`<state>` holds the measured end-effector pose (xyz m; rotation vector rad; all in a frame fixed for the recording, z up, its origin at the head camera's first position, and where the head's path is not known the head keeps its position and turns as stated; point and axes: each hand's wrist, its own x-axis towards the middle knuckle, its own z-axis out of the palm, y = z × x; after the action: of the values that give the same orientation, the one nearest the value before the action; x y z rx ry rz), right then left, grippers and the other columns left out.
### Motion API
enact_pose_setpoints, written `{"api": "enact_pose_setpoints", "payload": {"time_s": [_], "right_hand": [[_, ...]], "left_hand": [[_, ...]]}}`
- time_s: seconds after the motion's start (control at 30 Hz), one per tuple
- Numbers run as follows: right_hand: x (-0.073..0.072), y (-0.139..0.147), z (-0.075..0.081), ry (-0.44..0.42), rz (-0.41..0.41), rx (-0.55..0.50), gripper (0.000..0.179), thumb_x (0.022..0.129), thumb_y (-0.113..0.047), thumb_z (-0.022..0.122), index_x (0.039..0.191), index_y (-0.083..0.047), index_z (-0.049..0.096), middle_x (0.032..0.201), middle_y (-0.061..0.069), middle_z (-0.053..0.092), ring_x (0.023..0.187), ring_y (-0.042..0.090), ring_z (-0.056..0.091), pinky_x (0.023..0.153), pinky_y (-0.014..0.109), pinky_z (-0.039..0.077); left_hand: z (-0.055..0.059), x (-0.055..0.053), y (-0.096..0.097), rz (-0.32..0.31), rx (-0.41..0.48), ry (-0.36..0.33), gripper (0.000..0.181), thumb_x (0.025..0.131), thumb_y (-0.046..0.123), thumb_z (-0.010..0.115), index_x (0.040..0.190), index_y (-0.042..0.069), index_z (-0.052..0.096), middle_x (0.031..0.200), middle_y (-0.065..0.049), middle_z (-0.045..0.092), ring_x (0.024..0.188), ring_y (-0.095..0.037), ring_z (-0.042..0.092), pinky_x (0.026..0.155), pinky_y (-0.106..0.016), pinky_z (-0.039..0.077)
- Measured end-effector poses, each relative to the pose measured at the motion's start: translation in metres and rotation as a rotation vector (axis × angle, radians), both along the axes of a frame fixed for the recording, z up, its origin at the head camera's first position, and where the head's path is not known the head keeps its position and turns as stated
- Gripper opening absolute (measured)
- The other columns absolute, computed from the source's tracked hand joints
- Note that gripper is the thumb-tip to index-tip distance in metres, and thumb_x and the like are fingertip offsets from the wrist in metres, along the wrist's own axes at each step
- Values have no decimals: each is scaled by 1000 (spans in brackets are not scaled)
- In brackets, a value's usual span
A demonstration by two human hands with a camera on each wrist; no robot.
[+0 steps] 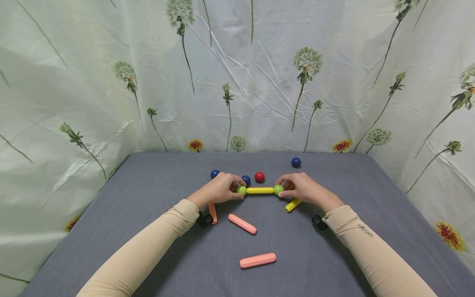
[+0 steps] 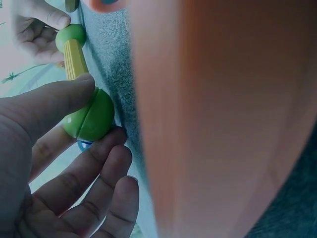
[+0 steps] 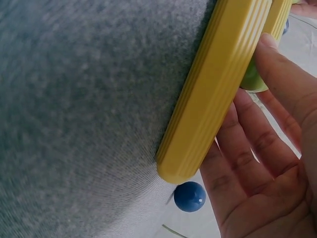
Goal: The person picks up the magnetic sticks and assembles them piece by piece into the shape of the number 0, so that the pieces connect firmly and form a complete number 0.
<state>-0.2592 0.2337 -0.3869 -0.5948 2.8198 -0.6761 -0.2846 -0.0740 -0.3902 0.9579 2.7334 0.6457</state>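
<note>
A ridged yellow rod (image 1: 260, 190) lies level between two green balls, one at each end. My left hand (image 1: 222, 188) pinches the left green ball (image 1: 242, 190) between thumb and fingers; the left wrist view shows a seam around this ball (image 2: 91, 119). At the other end, my right hand (image 1: 305, 189) pinches the right green ball (image 1: 278, 189). Beneath the right hand lies a second yellow rod (image 1: 292, 205), large and close in the right wrist view. An orange rod (image 1: 212, 213) lies beside the left wrist, partly hidden by it.
Behind the hands sit a red ball (image 1: 259, 177) and blue balls (image 1: 246, 180), (image 1: 215, 174), with another blue ball (image 1: 296, 162) farther back on the right. Two pink rods (image 1: 242, 224), (image 1: 257, 260) lie nearer on the grey table cover (image 1: 167, 177). A flowered curtain (image 1: 259, 82) hangs behind.
</note>
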Motion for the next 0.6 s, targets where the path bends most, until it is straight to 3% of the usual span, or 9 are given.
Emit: {"api": "enact_pose_setpoints", "payload": {"time_s": [0.37, 0.6], "right_hand": [[3, 2, 1, -1, 15, -19, 30, 98, -21, 81, 125, -10, 75, 99, 3, 75, 86, 14, 65, 79, 34, 57], [4, 1, 1, -9, 17, -15, 31, 98, -20, 80, 127, -10, 74, 100, 3, 75, 87, 14, 65, 79, 35, 58]], "left_hand": [[9, 9, -10, -9, -10, 64, 37, 96, 23, 83, 130, 12, 75, 106, -4, 79, 90, -11, 69, 82, -31, 59], [16, 24, -20, -33, -16, 116, 35, 96, 21, 83, 129, 13, 75, 112, -7, 78, 102, -20, 73, 89, -38, 61]]}}
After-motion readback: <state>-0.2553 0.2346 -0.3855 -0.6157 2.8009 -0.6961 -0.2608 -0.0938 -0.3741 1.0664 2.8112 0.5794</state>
